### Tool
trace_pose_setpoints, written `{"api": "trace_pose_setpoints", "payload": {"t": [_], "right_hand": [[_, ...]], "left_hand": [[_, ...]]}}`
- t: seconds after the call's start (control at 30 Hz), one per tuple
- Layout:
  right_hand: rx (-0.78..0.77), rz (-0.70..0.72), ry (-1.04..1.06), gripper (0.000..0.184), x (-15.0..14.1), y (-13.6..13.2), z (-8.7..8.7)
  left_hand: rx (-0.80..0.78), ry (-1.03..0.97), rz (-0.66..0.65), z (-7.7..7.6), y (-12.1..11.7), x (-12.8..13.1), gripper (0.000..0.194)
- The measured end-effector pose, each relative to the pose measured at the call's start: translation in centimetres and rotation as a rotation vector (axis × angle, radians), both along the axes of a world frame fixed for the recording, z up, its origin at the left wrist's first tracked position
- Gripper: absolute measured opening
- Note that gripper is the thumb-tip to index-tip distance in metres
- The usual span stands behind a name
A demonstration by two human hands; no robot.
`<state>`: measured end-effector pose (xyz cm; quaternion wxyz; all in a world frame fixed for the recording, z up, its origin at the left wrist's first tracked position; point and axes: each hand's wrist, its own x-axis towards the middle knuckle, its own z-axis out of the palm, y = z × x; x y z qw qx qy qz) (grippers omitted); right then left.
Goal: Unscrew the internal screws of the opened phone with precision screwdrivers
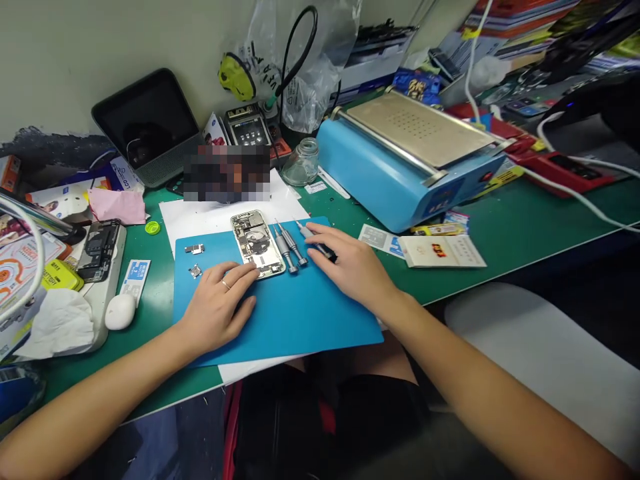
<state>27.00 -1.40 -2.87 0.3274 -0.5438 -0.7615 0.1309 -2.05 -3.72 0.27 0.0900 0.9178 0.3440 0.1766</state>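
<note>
An opened phone, its inner parts bare, lies on a blue work mat. My left hand rests on the mat with fingers stretched, their tips at the phone's lower left edge. Two grey precision screwdrivers lie side by side just right of the phone. A third screwdriver is between the thumb and fingers of my right hand, its handle partly hidden by them. Left of the phone sit a small metal part and another small bracket-like part.
A blue machine with a metal plate stands at the back right. Behind the mat are a glass jar and a dark tablet-like screen. Another phone body and a white earbud case lie left. A booklet lies right.
</note>
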Motion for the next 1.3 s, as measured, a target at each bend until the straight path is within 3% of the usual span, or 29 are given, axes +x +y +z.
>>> {"api": "trace_pose_setpoints", "payload": {"t": [0.13,0.3,0.57,0.8,0.93,1.07,1.3], "right_hand": [[-0.069,0.014,0.089,0.037,-0.6,-1.0,0.0],[-0.047,0.118,0.075,0.041,-0.6,-1.4,-0.1],[-0.018,0.201,0.044,0.025,-0.8,-0.7,-0.6],[0.002,0.274,0.11,0.023,-0.5,-0.6,-0.2],[-0.172,0.279,0.229,0.02,0.3,-1.8,1.0],[-0.332,0.252,0.419,0.018,1.4,-4.7,1.6],[-0.33,0.011,0.944,0.014,2.0,-9.6,0.3]], "left_hand": [[-0.005,-0.006,0.005,-0.2,-0.1,-0.1,0.039],[0.003,-0.015,-0.001,-0.4,-0.1,-0.1,0.039],[0.008,-0.002,-0.002,-0.4,-0.3,-0.1,0.041],[-0.006,0.01,0.002,-0.5,-0.4,0.0,0.044],[0.004,0.012,-0.003,-0.6,-0.4,-0.1,0.043],[-0.005,0.023,-0.007,-0.6,-0.4,0.0,0.044],[-0.021,0.029,0.0,-0.6,-0.4,0.0,0.046]]}}
